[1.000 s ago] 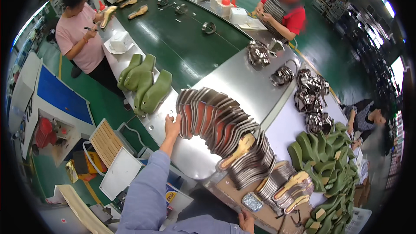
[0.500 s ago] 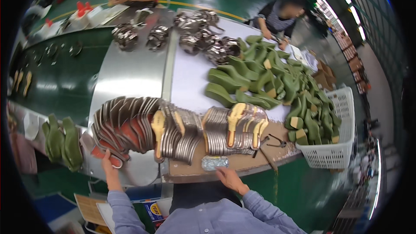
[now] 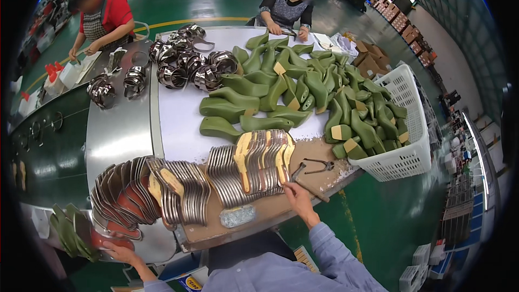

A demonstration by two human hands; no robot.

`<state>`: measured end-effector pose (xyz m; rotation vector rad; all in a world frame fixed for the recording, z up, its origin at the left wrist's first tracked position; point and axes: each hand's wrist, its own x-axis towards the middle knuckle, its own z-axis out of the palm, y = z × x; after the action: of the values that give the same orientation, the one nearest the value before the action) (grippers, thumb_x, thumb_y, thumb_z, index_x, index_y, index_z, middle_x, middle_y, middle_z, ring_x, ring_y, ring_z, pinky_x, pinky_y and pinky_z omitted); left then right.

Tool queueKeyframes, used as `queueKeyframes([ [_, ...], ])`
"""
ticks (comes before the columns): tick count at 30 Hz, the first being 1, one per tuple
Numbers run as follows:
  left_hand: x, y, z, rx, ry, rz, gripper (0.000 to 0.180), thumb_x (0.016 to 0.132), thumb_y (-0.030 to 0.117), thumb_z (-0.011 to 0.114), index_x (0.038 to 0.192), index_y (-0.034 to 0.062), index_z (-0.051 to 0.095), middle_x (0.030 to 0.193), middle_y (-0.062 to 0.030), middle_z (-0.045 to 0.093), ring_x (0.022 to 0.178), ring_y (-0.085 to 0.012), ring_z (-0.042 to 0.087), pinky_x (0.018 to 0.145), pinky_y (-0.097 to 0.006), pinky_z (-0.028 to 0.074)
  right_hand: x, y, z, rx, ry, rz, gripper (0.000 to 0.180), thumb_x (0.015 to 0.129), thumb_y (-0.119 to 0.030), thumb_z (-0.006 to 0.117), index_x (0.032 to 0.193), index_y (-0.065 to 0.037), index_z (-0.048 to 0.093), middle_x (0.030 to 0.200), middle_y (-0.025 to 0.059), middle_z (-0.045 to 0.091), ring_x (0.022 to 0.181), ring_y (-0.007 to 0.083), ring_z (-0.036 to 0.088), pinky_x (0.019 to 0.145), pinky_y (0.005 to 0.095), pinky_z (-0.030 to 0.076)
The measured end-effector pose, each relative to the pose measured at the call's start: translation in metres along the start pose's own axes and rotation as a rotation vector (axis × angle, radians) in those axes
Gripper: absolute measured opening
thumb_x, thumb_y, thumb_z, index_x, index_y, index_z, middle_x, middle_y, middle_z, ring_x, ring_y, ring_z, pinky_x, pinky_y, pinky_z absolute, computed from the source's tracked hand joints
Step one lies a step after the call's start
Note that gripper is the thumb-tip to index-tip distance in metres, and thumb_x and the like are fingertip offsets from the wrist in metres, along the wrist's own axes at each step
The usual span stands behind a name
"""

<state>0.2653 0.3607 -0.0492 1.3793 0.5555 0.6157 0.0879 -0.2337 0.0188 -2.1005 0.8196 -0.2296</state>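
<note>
My left hand (image 3: 122, 254) is at the near left corner of the table, its fingers closed on the end of a reddish-brown shoe insole (image 3: 111, 240). That insole lies at the near end of a curving row of standing insoles (image 3: 116, 197) with grey edges. My right hand (image 3: 300, 201) reaches to the right end of a second row of insoles (image 3: 221, 178). Its fingertips pinch the lower tip of a cream-topped insole (image 3: 282, 165); the fingers partly hide the contact. Beside this hand lies a hammer (image 3: 312, 189) with a wooden handle.
Pincers (image 3: 319, 166) lie beyond the hammer. Green shoe lasts (image 3: 270, 84) cover the table's right side and fill a white basket (image 3: 389, 168). Shiny metallic strap bundles (image 3: 189, 59) sit farther back. A clear-wrapped block (image 3: 238, 216) rests near the front edge. Two people work across the table.
My view has swung to the right. My right hand has moved from beside the clear-wrapped block to the right end of the insole row. My left hand stays at the reddish insole.
</note>
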Motion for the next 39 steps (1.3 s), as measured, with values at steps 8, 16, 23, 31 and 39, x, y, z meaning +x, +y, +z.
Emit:
queueKeyframes([
  [8, -0.197, 0.068, 0.108, 0.056, -0.046, -0.199, 0.064, 0.102, 0.056, 0.047, 0.14, 0.0042, 0.044, 0.108, -0.0133, 0.061, 0.076, -0.0217, 0.063, 0.065, -0.035, 0.053, 0.165, 0.034, -0.044, -0.038, 0.189, -0.237, 0.035, 0.092, -0.014, 0.064, 0.124, 0.002, 0.063, 0.107, 0.0227, 0.07, 0.095, 0.037, 0.067, 0.087, 0.0426, 0.052],
  [16, -0.34, 0.076, 0.129, 0.195, -0.091, -0.302, 0.054, 0.107, 0.046, 0.041, 0.141, 0.0042, 0.041, 0.105, -0.0145, 0.063, 0.069, -0.0213, 0.065, 0.061, -0.033, 0.053, 0.289, 0.056, -0.022, -0.298, -0.027, -0.381, 0.05, 0.085, -0.016, 0.072, 0.132, -0.007, 0.056, 0.126, 0.018, 0.061, 0.115, 0.0402, 0.057, 0.1, 0.0453, 0.046],
  [23, -0.385, 0.089, 0.152, 0.171, 0.06, -0.298, 0.05, 0.107, 0.042, 0.04, 0.139, 0.0026, 0.043, 0.107, -0.014, 0.063, 0.072, -0.02, 0.065, 0.06, -0.032, 0.053, 0.311, 0.055, -0.038, -0.388, -0.264, -0.421, 0.05, 0.084, -0.027, 0.076, 0.126, -0.009, 0.057, 0.121, 0.0146, 0.062, 0.114, 0.0366, 0.059, 0.096, 0.0456, 0.048],
  [31, -0.399, 0.095, 0.17, 0.161, -0.087, -0.305, 0.049, 0.108, 0.036, 0.039, 0.145, 0.0038, 0.036, 0.118, -0.0162, 0.062, 0.081, -0.0218, 0.066, 0.073, -0.034, 0.056, 0.29, 0.065, -0.098, -0.329, -0.236, -0.298, 0.043, 0.083, -0.031, 0.076, 0.115, -0.004, 0.064, 0.111, 0.017, 0.067, 0.104, 0.0386, 0.064, 0.089, 0.0462, 0.051],
  [39, -0.415, 0.099, 0.258, -0.069, -0.51, -0.421, 0.046, 0.106, 0.029, 0.044, 0.145, 0.0075, 0.031, 0.124, -0.0189, 0.06, 0.093, -0.0279, 0.069, 0.08, -0.041, 0.058, 0.218, 0.041, -0.171, -0.044, 0.092, -0.259, 0.039, 0.079, -0.014, 0.08, 0.113, 0.0, 0.066, 0.1, 0.0166, 0.066, 0.089, 0.0316, 0.064, 0.082, 0.0384, 0.051],
])
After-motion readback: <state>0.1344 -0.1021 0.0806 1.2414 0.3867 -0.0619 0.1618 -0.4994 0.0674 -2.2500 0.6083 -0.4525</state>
